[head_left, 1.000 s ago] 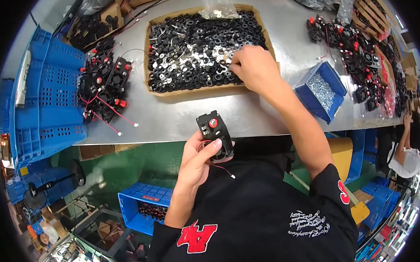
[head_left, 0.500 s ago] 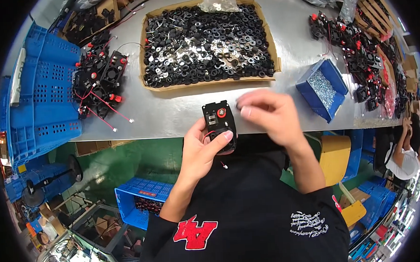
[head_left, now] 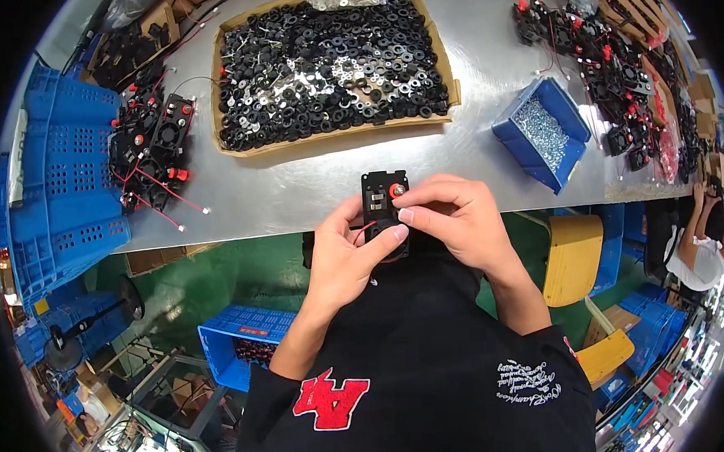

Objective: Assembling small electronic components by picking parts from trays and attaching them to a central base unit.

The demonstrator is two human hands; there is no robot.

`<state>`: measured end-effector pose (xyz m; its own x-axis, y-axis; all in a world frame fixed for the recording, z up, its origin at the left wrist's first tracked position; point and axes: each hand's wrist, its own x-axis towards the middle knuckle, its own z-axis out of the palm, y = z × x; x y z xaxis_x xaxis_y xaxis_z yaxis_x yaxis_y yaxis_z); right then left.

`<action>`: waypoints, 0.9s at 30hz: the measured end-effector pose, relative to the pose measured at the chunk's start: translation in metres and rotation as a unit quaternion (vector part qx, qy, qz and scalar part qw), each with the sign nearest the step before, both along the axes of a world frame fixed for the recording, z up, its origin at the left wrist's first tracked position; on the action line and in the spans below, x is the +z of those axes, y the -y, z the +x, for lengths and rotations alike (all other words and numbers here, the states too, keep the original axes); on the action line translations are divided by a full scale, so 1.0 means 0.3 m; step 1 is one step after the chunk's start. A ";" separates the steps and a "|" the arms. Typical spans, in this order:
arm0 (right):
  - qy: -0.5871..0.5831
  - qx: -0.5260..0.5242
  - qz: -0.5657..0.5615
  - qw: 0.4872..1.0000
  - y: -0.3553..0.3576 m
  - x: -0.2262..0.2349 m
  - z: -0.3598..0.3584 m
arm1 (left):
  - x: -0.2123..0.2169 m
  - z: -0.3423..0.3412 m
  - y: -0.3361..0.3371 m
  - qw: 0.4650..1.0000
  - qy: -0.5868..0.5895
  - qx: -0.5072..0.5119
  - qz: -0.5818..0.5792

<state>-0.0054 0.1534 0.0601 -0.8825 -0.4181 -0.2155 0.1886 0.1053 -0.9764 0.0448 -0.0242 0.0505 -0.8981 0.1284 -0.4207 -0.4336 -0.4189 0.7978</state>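
Observation:
My left hand (head_left: pixel 340 251) is closed around the lower part of a black plastic panel assembly (head_left: pixel 377 195), its thumb across the front. The panel stands near the table's front edge. It carries a red round terminal (head_left: pixel 397 190) with a metal centre and a metal-contact part beside it. A red wire runs under my left thumb. My right hand (head_left: pixel 459 222) is pinched at the panel's right side, just below the red terminal. What lies between those fingertips is too small and covered to make out.
A cardboard tray (head_left: pixel 294 140) of black rings, knobs and metal washers lies beyond my hands. At right stands a blue bin (head_left: pixel 528 142) of small screws. Fan assemblies are piled at left (head_left: pixel 152 138) and right (head_left: pixel 614 78). A blue crate (head_left: pixel 69 174) edges the left side.
My right hand has moved left and down onto the panel, from apart with a small dark piece at its fingertips. My left hand still holds the panel. The whole view has shifted slightly.

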 end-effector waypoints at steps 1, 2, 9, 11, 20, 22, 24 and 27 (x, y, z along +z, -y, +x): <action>0.001 0.001 -0.001 1.000 0.000 0.003 -0.001 | 0.001 0.001 -0.003 1.000 -0.002 0.005 0.001; 0.030 -0.006 0.008 0.999 0.002 0.006 -0.003 | 0.001 0.001 -0.003 1.000 -0.004 0.008 0.001; 0.006 -0.098 -0.016 0.995 -0.053 -0.048 0.041 | -0.001 -0.019 -0.019 0.999 0.021 0.018 0.030; -0.051 -0.091 0.053 0.993 -0.053 -0.030 0.064 | -0.016 -0.015 -0.010 1.000 0.020 0.010 0.004; -0.343 -0.251 0.462 0.779 -0.396 0.064 -0.158 | -0.014 -0.027 0.005 0.998 0.044 -0.006 -0.035; -0.310 -0.189 0.489 0.794 -0.472 0.031 -0.201 | 0.003 -0.017 0.010 0.998 0.040 0.003 -0.038; -0.304 -0.088 0.512 0.799 -0.482 0.032 -0.229 | -0.008 -0.009 0.014 0.999 0.037 0.008 -0.031; -0.290 -0.078 0.540 0.786 -0.487 0.017 -0.269 | -0.028 0.002 0.027 0.998 0.039 0.019 -0.040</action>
<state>-0.0861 0.2995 0.0652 -0.9857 -0.1438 0.0875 -0.1620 0.9517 -0.2610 0.0453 -0.0324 0.0420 -0.8658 0.0588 -0.4969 -0.4807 -0.3730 0.7936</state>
